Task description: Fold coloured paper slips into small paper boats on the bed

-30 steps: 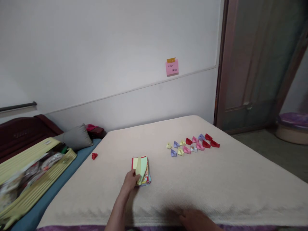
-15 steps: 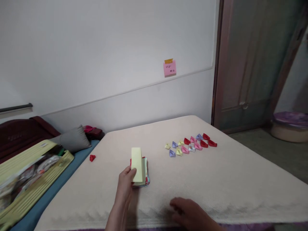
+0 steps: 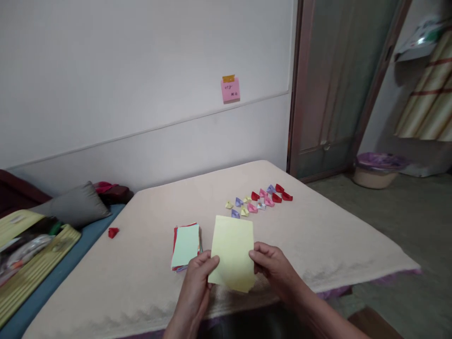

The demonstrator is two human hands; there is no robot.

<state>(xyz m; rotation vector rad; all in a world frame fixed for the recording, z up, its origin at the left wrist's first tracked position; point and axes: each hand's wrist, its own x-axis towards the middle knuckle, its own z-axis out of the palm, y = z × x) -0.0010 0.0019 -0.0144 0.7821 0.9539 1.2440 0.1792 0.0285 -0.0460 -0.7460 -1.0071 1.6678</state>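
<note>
A pale yellow sheet of paper (image 3: 233, 249) is held up over the near part of the bed. My left hand (image 3: 201, 273) pinches its left edge, thumb on top. At the right edge my right hand (image 3: 271, 263) grips it the same way. A second layer shows at its lower right corner; whether that is another sheet or a fold I cannot tell. Left of the yellow paper lies a stack of coloured paper (image 3: 185, 246), light green on top with red edges beneath. Beyond stand several small folded paper boats (image 3: 252, 207) in red, pink, yellow, blue and white.
A crumpled-looking red paper piece (image 3: 113, 232) lies on the cream bed cover (image 3: 148, 287). At the left are a grey pillow (image 3: 79, 205) and an open yellow box (image 3: 45, 278) with packets inside. A pink note (image 3: 230, 91) is taped to the wall. A basin (image 3: 376, 176) stands on the floor.
The yellow paper has moved off the stack to the right and now faces me broadly. My right hand has risen and taken its right edge. The view has turned rightward.
</note>
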